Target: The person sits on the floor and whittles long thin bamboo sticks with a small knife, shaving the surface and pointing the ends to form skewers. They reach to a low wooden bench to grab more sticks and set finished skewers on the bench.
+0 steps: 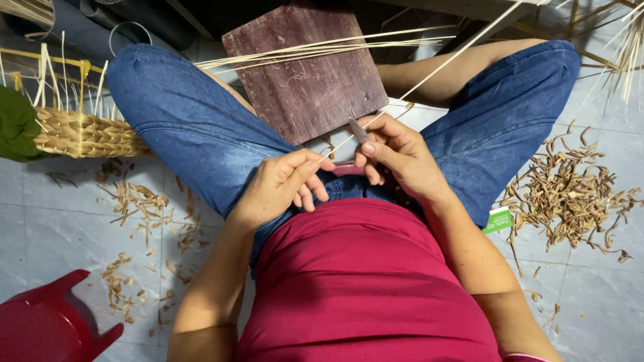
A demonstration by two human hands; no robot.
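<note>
- A thin pale cane strip (429, 77) is being pinched at its near end between the thumb and fingertips of the left hand (285, 184), so that the end is being kept steady just in front of the lap.
- A small knife (357, 131) with a pinkish handle is being gripped in the clenched right hand (396, 157), its blade being laid against the strip where the two hands are meeting.
- The strip is being led up and away to the far right, over the right knee, so that its length is being kept free of the legs.
- A dark wooden board (305, 70) is being rested between the knees, with several loose strips (322, 48) lying across its far edge.
- A woven basket base (84, 133) is being kept beside the left knee, near the left edge of the tiled floor (60, 221).
- Shavings (563, 194) are being left in a heap to the right and scattered to the left; open floor is being left between them and the red plastic stool (47, 322) at the near left corner.
</note>
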